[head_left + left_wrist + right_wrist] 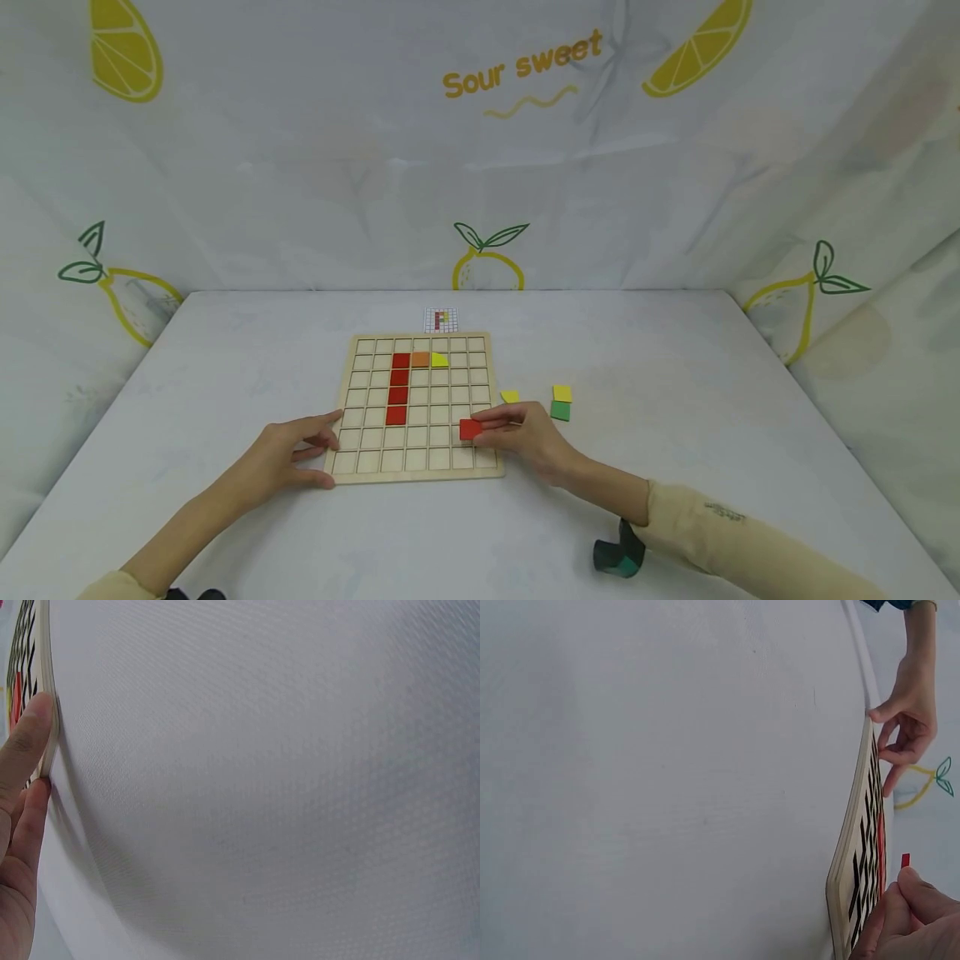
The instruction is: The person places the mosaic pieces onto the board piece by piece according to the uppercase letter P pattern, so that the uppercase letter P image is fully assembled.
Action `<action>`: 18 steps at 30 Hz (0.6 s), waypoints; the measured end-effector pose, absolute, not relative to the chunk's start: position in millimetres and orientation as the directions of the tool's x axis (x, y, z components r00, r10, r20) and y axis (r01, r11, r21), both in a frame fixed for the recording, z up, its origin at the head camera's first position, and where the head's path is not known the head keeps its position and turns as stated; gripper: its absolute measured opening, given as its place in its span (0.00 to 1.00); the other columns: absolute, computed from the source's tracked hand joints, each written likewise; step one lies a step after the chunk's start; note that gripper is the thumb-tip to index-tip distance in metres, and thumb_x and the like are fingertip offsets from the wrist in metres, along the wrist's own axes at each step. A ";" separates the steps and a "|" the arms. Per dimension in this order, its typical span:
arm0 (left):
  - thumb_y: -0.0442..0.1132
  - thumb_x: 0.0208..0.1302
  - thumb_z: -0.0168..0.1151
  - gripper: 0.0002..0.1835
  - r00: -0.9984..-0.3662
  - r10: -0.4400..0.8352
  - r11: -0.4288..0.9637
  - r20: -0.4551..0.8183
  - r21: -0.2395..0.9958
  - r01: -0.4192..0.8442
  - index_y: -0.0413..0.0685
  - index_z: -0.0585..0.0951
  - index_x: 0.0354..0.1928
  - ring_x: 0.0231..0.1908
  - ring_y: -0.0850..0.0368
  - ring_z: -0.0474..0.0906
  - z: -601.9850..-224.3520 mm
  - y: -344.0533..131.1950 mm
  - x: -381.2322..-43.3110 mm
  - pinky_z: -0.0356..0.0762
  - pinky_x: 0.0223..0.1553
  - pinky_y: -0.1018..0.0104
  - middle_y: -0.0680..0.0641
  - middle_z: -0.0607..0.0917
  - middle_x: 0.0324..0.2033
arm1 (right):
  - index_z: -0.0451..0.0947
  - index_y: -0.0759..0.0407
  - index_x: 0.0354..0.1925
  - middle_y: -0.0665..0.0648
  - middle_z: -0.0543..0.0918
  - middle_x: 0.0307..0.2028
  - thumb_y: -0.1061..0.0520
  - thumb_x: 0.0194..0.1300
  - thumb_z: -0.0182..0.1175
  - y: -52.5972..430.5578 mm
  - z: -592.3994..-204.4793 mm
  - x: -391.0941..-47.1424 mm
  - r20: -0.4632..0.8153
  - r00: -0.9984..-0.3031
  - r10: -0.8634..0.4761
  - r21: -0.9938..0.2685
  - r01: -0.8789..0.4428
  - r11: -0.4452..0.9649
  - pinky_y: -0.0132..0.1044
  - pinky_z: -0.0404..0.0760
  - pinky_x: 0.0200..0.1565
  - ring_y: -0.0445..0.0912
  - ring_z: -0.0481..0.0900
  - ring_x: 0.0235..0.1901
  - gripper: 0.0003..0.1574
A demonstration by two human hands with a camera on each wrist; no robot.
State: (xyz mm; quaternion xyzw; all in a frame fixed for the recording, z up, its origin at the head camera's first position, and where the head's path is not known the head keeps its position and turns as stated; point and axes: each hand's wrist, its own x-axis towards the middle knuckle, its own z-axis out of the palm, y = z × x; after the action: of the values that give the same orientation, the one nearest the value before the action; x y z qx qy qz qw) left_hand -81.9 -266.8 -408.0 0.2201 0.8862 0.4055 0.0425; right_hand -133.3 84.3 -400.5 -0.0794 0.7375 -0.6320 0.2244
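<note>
The right hand (528,437) pinched a red square (470,429) over the lower right part of the board (367,461), while the left hand (288,454), fingers spread, touched the board's left edge. It looked like the step was making the red line (398,395) longer, so the next move seemed to call for taking the square left and laying it flat just below that line

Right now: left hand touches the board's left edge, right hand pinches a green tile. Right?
One slip: the tile that the right hand pinches is red, not green, as the head view shows. The left hand does touch the left edge of the board.
</note>
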 end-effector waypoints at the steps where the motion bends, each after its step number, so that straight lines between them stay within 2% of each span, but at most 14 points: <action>1: 0.37 0.40 0.78 0.27 -0.901 0.422 0.577 0.099 0.737 0.352 0.37 0.79 0.45 0.54 0.36 0.75 -407.7 -266.9 -81.9 0.81 0.47 0.66 0.31 0.76 0.57 | 0.79 0.72 0.49 0.63 0.84 0.43 0.67 0.56 0.68 82.5 -401.0 -132.8 -0.227 -0.886 -0.405 -0.969 0.162 0.188 0.29 0.82 0.45 0.46 0.84 0.40 0.22; 4: 0.37 0.40 0.78 0.25 -0.902 0.420 0.583 0.102 0.731 0.355 0.39 0.80 0.44 0.55 0.36 0.74 -407.6 -266.7 -82.0 0.81 0.47 0.66 0.31 0.75 0.57 | 0.80 0.71 0.49 0.63 0.85 0.40 0.66 0.55 0.69 76.3 -401.6 -131.3 -0.224 -0.887 -0.403 -0.968 0.153 0.201 0.30 0.82 0.45 0.46 0.84 0.38 0.21; 7: 0.37 0.40 0.78 0.33 -0.904 0.415 0.599 0.102 0.717 0.356 0.33 0.78 0.51 0.53 0.39 0.77 -407.9 -266.3 -82.5 0.81 0.47 0.67 0.36 0.80 0.53 | 0.80 0.71 0.49 0.63 0.86 0.39 0.67 0.55 0.69 70.1 -401.7 -130.1 -0.221 -0.890 -0.399 -0.968 0.151 0.200 0.30 0.83 0.44 0.45 0.84 0.37 0.21; 11: 0.37 0.40 0.78 0.43 -0.905 0.413 0.612 0.098 0.706 0.356 0.26 0.71 0.60 0.48 0.49 0.80 -407.5 -265.9 -82.5 0.81 0.47 0.68 0.46 0.83 0.44 | 0.80 0.72 0.47 0.61 0.85 0.36 0.68 0.54 0.69 62.9 -403.2 -129.7 -0.214 -0.893 -0.396 -0.971 0.151 0.186 0.30 0.83 0.42 0.44 0.84 0.34 0.20; 14: 0.37 0.39 0.78 0.44 -0.902 0.418 0.608 0.104 0.706 0.363 0.25 0.70 0.60 0.47 0.50 0.80 -407.5 -266.0 -82.5 0.81 0.47 0.68 0.46 0.83 0.43 | 0.80 0.72 0.45 0.59 0.85 0.35 0.67 0.54 0.70 58.5 -404.5 -129.9 -0.208 -0.892 -0.401 -0.972 0.141 0.190 0.29 0.83 0.41 0.43 0.83 0.33 0.19; 18: 0.36 0.39 0.78 0.43 -0.901 0.420 0.607 0.107 0.705 0.366 0.26 0.71 0.59 0.48 0.47 0.80 -408.5 -266.4 -83.0 0.81 0.47 0.68 0.45 0.83 0.45 | 0.80 0.70 0.44 0.57 0.84 0.33 0.67 0.54 0.70 52.2 -404.2 -130.7 -0.201 -0.891 -0.408 -0.970 0.124 0.207 0.29 0.83 0.39 0.43 0.82 0.32 0.17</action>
State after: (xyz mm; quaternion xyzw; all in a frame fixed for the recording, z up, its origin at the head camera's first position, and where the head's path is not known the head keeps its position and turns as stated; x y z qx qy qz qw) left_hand -83.0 -266.4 -408.5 0.2193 0.8958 0.3851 0.0346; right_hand -130.6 52.2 -404.2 -0.0949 0.7468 -0.6226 0.2136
